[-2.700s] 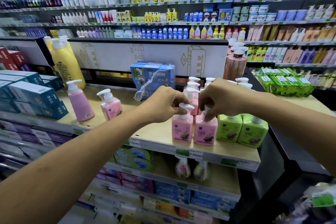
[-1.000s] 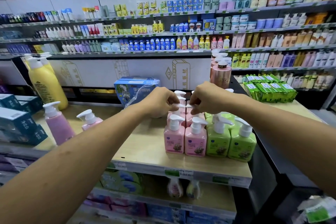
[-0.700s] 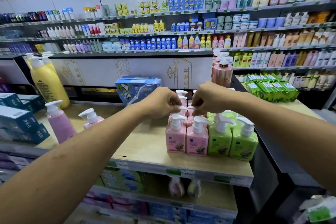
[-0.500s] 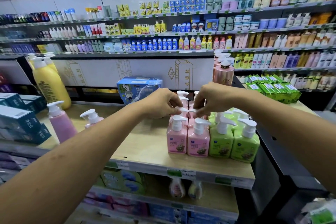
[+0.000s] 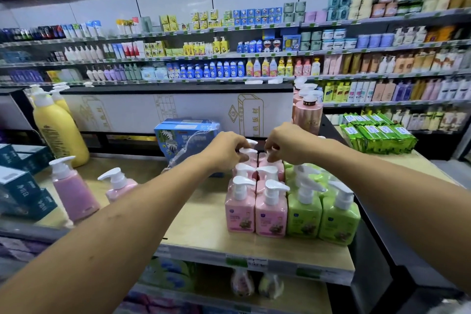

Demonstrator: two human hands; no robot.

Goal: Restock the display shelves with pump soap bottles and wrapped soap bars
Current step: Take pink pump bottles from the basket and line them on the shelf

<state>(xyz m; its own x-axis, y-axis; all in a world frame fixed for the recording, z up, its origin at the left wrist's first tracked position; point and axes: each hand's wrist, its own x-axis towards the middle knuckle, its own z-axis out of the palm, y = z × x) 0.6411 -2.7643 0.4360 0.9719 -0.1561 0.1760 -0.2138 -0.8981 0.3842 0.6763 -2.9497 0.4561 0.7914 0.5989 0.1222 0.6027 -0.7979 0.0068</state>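
Note:
Two rows of pink pump soap bottles (image 5: 240,211) run back from the front of the wooden display shelf (image 5: 201,227), with green pump bottles (image 5: 303,214) in rows to their right. My left hand (image 5: 226,151) pinches the white pump head of a pink bottle far back in the left row. My right hand (image 5: 286,144) pinches the pump head of the pink bottle beside it in the right row. Two more pink pump bottles (image 5: 74,194) stand apart at the left of the shelf.
A blue boxed pack in loose plastic wrap (image 5: 183,137) stands behind my left hand. Big yellow pump bottles (image 5: 60,130) stand back left, a copper bottle (image 5: 307,115) back right, teal boxes (image 5: 23,191) far left, green packets (image 5: 379,132) right.
Both hands moved from the front pair of pink bottles to bottles farther back in the rows. The front pair now stands free at the shelf's front.

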